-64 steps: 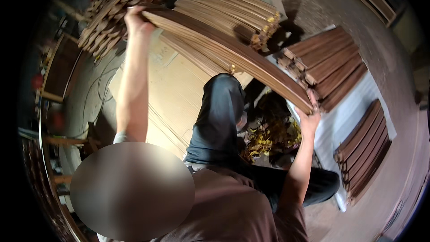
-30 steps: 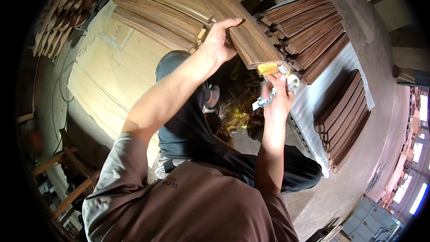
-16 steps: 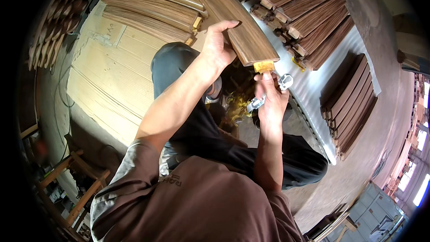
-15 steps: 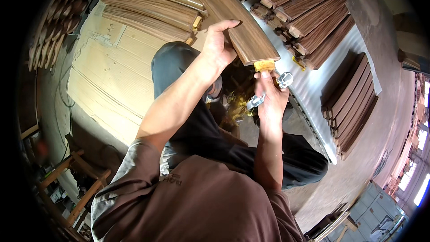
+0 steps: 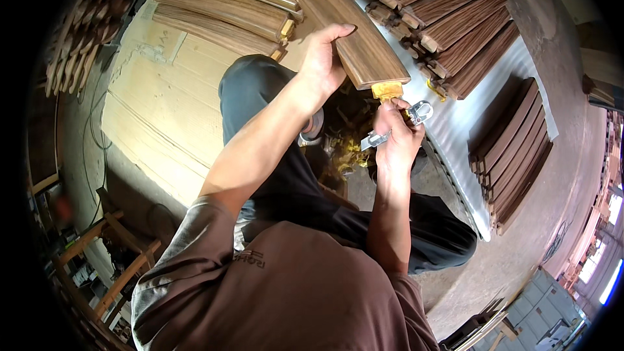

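Here, the long brown board [image 5: 348, 36] slants up and away over the person's bent knee [image 5: 253, 88]. The left hand [image 5: 324, 62] has its grip closed on the board's left edge, thumb over the top face. Just below the board's yellow-wrapped end [image 5: 387, 90], the right hand's [image 5: 398, 133] grip is curled round a silver tool [image 5: 422, 112]. Dark slats [image 5: 455, 19] lie right of the board, lighter slats [image 5: 218, 10] left.

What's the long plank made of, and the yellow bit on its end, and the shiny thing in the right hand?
Plank: wood, it seems, smooth and perhaps varnished; grain streaks run along its brown face.
Yellow bit: maybe tape or paper, uneven-looking; no clear grain shows, so I can't be sure.
Shiny thing: probably smooth metal, from its silvery glints.
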`<act>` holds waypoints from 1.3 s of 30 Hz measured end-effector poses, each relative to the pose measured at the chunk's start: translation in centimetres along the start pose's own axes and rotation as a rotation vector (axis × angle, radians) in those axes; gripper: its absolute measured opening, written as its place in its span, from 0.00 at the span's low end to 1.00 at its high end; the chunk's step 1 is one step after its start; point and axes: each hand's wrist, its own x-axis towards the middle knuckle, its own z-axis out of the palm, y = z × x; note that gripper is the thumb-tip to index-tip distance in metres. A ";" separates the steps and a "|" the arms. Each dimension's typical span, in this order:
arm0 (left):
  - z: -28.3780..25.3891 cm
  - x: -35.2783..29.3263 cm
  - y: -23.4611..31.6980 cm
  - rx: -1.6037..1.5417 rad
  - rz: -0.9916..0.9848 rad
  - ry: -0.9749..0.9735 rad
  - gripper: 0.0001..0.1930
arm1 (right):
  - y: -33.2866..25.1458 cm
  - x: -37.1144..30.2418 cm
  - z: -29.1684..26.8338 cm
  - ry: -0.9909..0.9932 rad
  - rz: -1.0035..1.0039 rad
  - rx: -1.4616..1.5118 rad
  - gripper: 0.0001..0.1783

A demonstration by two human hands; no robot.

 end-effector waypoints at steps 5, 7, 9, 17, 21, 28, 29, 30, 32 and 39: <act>-0.4 0.8 -0.6 -0.102 -0.058 -0.108 0.25 | 1.2 -0.3 -1.2 0.002 -0.074 -0.112 0.09; -0.4 0.8 -0.5 -0.088 -0.071 -0.098 0.26 | 0.5 -0.6 -0.4 0.075 -0.018 -0.072 0.11; -0.9 1.2 -0.6 -0.089 -0.095 -0.095 0.27 | 0.2 -0.3 0.2 0.095 0.050 -0.069 0.08; -1.0 1.5 -0.8 -0.109 -0.092 -0.085 0.25 | 2.3 -0.4 -0.5 0.139 -0.324 -0.454 0.05; -1.2 1.7 -0.6 -0.106 -0.077 -0.088 0.24 | 1.1 -0.5 0.3 0.076 0.004 -0.014 0.05; -1.3 1.6 -1.0 -0.091 -0.064 -0.073 0.24 | 0.9 0.1 0.5 0.171 0.127 0.113 0.06; -1.3 1.7 -1.0 -0.101 -0.090 -0.075 0.23 | 0.9 0.3 0.4 0.155 0.112 0.119 0.06; -1.3 1.7 -0.8 -0.111 -0.115 -0.077 0.23 | 1.0 0.4 0.2 0.139 0.097 0.125 0.06; -1.3 1.8 -0.6 -0.118 -0.112 -0.086 0.23 | 1.4 0.5 0.1 0.162 -0.050 -0.062 0.05; -1.4 1.6 -1.0 -0.092 -0.067 -0.072 0.23 | 0.7 -0.2 0.5 0.192 0.070 -0.008 0.09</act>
